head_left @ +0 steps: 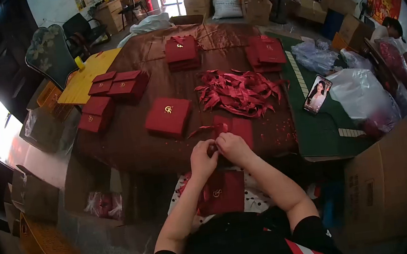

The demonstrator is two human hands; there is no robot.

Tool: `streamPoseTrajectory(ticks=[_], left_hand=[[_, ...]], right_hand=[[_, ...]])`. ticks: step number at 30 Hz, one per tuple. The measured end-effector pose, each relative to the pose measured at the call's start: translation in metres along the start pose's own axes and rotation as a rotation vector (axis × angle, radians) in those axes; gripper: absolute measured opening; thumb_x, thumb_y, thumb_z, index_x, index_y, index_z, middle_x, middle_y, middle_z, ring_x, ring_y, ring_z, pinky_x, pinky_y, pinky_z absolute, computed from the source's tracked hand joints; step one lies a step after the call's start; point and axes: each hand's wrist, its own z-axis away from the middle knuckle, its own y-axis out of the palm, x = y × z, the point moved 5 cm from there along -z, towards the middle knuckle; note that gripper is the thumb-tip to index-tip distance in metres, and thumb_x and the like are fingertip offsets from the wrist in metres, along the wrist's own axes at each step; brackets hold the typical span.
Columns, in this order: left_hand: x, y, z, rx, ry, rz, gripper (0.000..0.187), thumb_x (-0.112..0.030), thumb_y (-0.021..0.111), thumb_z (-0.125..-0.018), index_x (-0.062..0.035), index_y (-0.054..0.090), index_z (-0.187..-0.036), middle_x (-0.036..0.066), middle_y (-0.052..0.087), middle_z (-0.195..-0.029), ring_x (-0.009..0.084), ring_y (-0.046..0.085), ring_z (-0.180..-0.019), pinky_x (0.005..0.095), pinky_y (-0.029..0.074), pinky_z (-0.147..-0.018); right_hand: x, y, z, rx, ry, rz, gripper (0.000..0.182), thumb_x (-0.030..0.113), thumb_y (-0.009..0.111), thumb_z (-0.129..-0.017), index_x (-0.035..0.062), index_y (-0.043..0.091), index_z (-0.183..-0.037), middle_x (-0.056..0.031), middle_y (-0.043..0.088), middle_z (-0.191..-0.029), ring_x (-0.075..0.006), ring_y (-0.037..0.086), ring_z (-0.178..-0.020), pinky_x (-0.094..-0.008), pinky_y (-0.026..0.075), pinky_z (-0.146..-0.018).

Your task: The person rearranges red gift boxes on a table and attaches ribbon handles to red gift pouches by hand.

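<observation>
My left hand (pixel 204 158) and my right hand (pixel 232 149) meet at the near edge of the brown cloth-covered table (pixel 130 148), fingers pinched together on a red ribbon (pixel 220 128). One end of the ribbon trails to the left. Under and beyond my fingers lies a flat red piece (pixel 241 130). Just past it is a heap of red ribbons (pixel 237 92). A red bag with a gold emblem (pixel 227 192) rests on my lap, below my hands. To the left, a red stack with a gold emblem (pixel 169 116) sits on the table.
More red stacks (pixel 183 53) stand at the back, and others (pixel 96 113) at the left. On the green surface (pixel 324 135) at the right are a phone (pixel 317 94) and plastic bags (pixel 362 92). Cardboard boxes (pixel 383 181) flank me. A person (pixel 387 29) is at far right.
</observation>
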Motion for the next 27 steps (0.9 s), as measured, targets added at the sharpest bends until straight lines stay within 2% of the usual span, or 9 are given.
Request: streamPoseTrajectory(ticks=[2, 4, 6, 8, 9, 15, 19, 24, 27], left_hand=[[-0.001, -0.006, 0.0, 0.004, 0.033, 0.03, 0.03, -0.006, 0.072, -0.077, -0.0066, 0.068, -0.107, 0.012, 0.062, -0.088, 0.0317, 0.063, -0.089, 0.041, 0.051, -0.08], [0.004, -0.011, -0.003, 0.089, -0.05, 0.263, 0.03, -0.004, 0.069, -0.081, -0.0061, 0.07, -0.111, 0.012, 0.061, -0.087, 0.0313, 0.063, -0.09, 0.0394, 0.052, -0.079], [0.012, -0.013, -0.009, 0.137, -0.102, 0.214, 0.027, -0.004, 0.066, -0.085, -0.0071, 0.073, -0.11, 0.012, 0.061, -0.089, 0.0302, 0.064, -0.09, 0.0379, 0.052, -0.078], [0.017, -0.015, -0.017, 0.05, 0.053, -0.025, 0.022, -0.007, 0.067, -0.086, -0.0083, 0.074, -0.106, 0.012, 0.061, -0.092, 0.0291, 0.065, -0.087, 0.0383, 0.053, -0.077], [0.018, -0.013, -0.02, 0.078, 0.016, -0.069, 0.02, -0.012, 0.069, -0.086, -0.0103, 0.075, -0.105, 0.012, 0.062, -0.096, 0.0289, 0.066, -0.087, 0.0389, 0.053, -0.078], [0.027, -0.002, -0.037, 0.289, -0.162, -0.074, 0.024, -0.015, 0.07, -0.09, -0.0069, 0.075, -0.112, 0.011, 0.062, -0.1, 0.0275, 0.064, -0.089, 0.0392, 0.054, -0.08], [0.028, 0.004, -0.032, 0.166, -0.141, -0.074, 0.02, -0.018, 0.071, -0.084, -0.0112, 0.076, -0.102, 0.011, 0.066, -0.098, 0.0304, 0.067, -0.09, 0.0415, 0.054, -0.078], [0.008, -0.008, -0.022, 0.117, 0.084, -0.174, 0.012, -0.014, 0.068, -0.085, -0.0105, 0.075, -0.094, 0.009, 0.064, -0.096, 0.0326, 0.065, -0.091, 0.0443, 0.053, -0.075], [0.005, -0.022, -0.008, 0.024, 0.228, -0.341, 0.008, -0.012, 0.067, -0.09, -0.0078, 0.073, -0.092, 0.007, 0.063, -0.095, 0.0302, 0.065, -0.089, 0.0416, 0.054, -0.073]], right_hand=[[-0.004, 0.0, 0.001, 0.027, 0.017, 0.0, 0.013, 0.011, 0.069, -0.083, 0.0044, 0.061, -0.091, -0.0109, 0.06, -0.088, -0.0321, 0.064, -0.084, -0.0438, 0.055, -0.07], [-0.008, -0.015, 0.0, -0.089, 0.068, -0.248, 0.014, 0.012, 0.072, -0.082, 0.0065, 0.065, -0.093, -0.0092, 0.059, -0.09, -0.0298, 0.065, -0.085, -0.0429, 0.054, -0.071], [-0.01, -0.017, 0.003, -0.066, 0.205, -0.267, 0.015, 0.015, 0.077, -0.079, 0.0113, 0.072, -0.092, -0.0067, 0.057, -0.092, -0.0268, 0.065, -0.088, -0.0406, 0.054, -0.074], [-0.017, -0.014, 0.008, -0.087, 0.353, -0.295, 0.016, 0.018, 0.081, -0.076, 0.014, 0.075, -0.091, -0.0049, 0.055, -0.093, -0.0247, 0.064, -0.089, -0.0381, 0.053, -0.076], [-0.022, -0.008, 0.01, -0.056, 0.43, -0.346, 0.015, 0.021, 0.082, -0.075, 0.0149, 0.077, -0.088, -0.0033, 0.054, -0.092, -0.0223, 0.062, -0.089, -0.0365, 0.053, -0.075], [-0.03, 0.0, 0.012, -0.103, 0.437, -0.373, 0.017, 0.023, 0.084, -0.074, 0.0156, 0.078, -0.088, -0.0022, 0.054, -0.091, -0.0204, 0.061, -0.086, -0.0346, 0.051, -0.073], [-0.038, -0.001, 0.012, -0.095, 0.442, -0.475, 0.017, 0.022, 0.084, -0.073, 0.0144, 0.079, -0.087, -0.0018, 0.055, -0.09, -0.0192, 0.061, -0.085, -0.0327, 0.05, -0.072], [-0.036, -0.015, 0.013, -0.17, 0.356, -0.537, 0.036, 0.021, 0.088, -0.072, 0.0142, 0.075, -0.105, -0.0025, 0.055, -0.094, -0.0158, 0.057, -0.079, -0.0306, 0.048, -0.071], [-0.045, -0.02, 0.018, -0.144, 0.451, -0.612, 0.053, 0.033, 0.086, -0.079, 0.0118, 0.06, -0.12, -0.0042, 0.05, -0.1, -0.015, 0.052, -0.08, -0.0318, 0.049, -0.073]])
